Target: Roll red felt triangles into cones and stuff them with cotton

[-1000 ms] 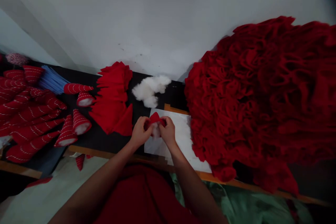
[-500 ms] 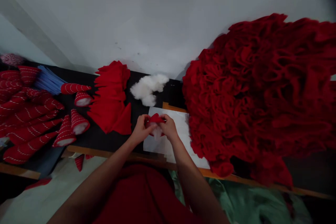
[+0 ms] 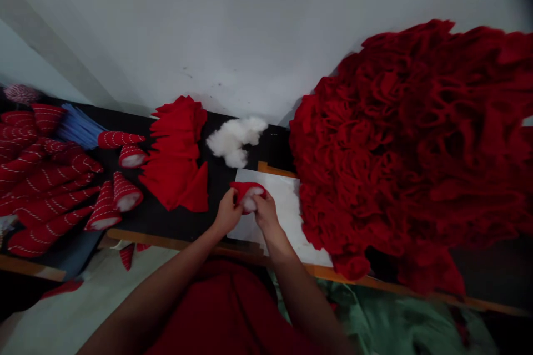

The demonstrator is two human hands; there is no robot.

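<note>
A small red felt piece with white stuffing in its opening is held between my two hands, above a white sheet on the black table. My left hand is closed on the felt's left edge. On the other side, the fingers of my right hand are bent at the opening, against the stuffing and the felt edge. Beyond my hands lies a loose clump of white stuffing. A stack of flat red felt cones sits to the left of it.
A tall heap of red felt pieces fills the right side. On the left lie striped stuffed cones and blue sticks. A pale wall rises behind the table, and green fabric hangs below its front edge.
The red felt piece has been turned and tilted in my hands, so its opening with the stuffing shows more to the right. My left hand has shifted slightly down.
</note>
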